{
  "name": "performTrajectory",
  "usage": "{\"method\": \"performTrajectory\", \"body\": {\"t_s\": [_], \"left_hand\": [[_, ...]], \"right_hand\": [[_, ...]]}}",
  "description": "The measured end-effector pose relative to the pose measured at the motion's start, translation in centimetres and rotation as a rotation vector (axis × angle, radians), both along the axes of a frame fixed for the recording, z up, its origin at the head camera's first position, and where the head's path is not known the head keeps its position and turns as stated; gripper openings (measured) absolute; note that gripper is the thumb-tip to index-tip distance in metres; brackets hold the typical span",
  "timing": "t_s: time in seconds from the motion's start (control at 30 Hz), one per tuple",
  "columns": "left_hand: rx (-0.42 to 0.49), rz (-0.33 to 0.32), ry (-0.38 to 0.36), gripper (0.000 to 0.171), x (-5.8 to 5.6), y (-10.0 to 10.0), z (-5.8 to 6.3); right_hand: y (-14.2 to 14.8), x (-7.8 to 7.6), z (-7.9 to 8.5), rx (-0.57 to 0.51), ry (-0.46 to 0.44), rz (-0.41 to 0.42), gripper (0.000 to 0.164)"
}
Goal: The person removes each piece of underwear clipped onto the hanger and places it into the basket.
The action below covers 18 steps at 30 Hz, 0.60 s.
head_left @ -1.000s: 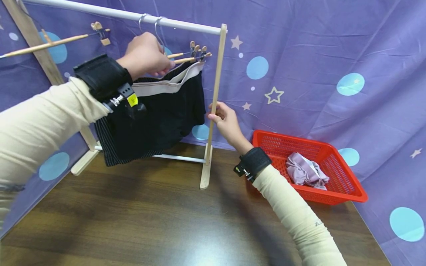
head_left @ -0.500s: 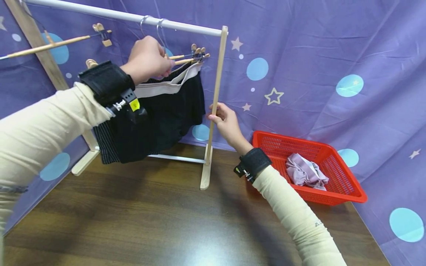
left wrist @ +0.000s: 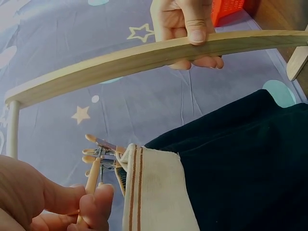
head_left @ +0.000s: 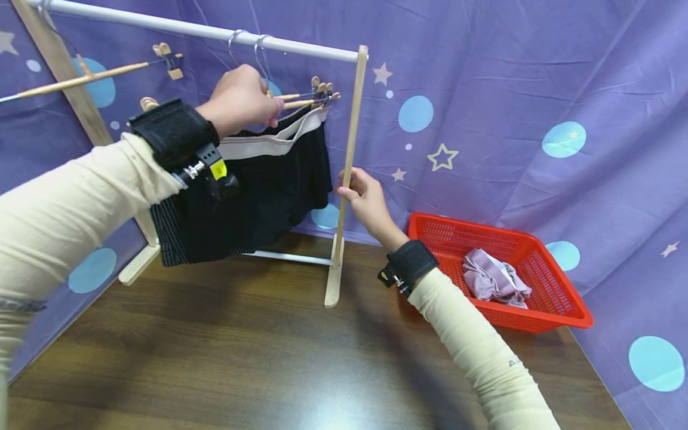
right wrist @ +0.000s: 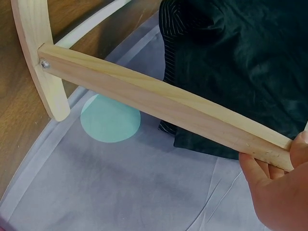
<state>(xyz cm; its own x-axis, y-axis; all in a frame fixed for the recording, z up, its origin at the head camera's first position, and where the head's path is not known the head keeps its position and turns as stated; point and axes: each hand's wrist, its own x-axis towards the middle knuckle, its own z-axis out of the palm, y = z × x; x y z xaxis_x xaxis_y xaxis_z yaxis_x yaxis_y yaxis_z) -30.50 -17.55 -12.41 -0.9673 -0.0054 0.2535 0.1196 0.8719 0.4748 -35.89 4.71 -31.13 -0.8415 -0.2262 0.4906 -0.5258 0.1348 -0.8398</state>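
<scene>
The left hand [head_left: 244, 98] is pinching the thin wooden bar of a clip hanger [left wrist: 93, 179] that is hanging from the white rail [head_left: 177, 27] of a small wooden garment rack. A pair of black shorts with a cream, brown-striped waistband [left wrist: 149, 192] is hanging from its clips, just left of the rack's light wooden upright post [head_left: 349, 143]. The right hand [head_left: 365, 197] is gripping that post. Judging from this, only the waistband's end is sitting in the clips, so a tug could be pulling it free. The rack is standing light on the dark wooden desk [head_left: 242, 358]; a sideways pull could be tipping it. A red plastic mesh basket [head_left: 559, 280] is standing nearby.
</scene>
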Motion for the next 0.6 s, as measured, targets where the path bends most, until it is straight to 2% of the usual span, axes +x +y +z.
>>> {"method": "performTrajectory", "body": {"t_s": [0.33, 0.6], "left_hand": [[-0.014, 0.027, 0.018, 0.045, 0.1, 0.0, 0.8], [-0.024, 0.008, 0.014, 0.042, 1.2, -0.4, 1.9]], "right_hand": [[-0.1, -0.1, 0.0, -0.004, -0.015, -0.001, 0.023], [-0.1, -0.1, 0.3, -0.001, -0.004, -0.006, 0.022]]}}
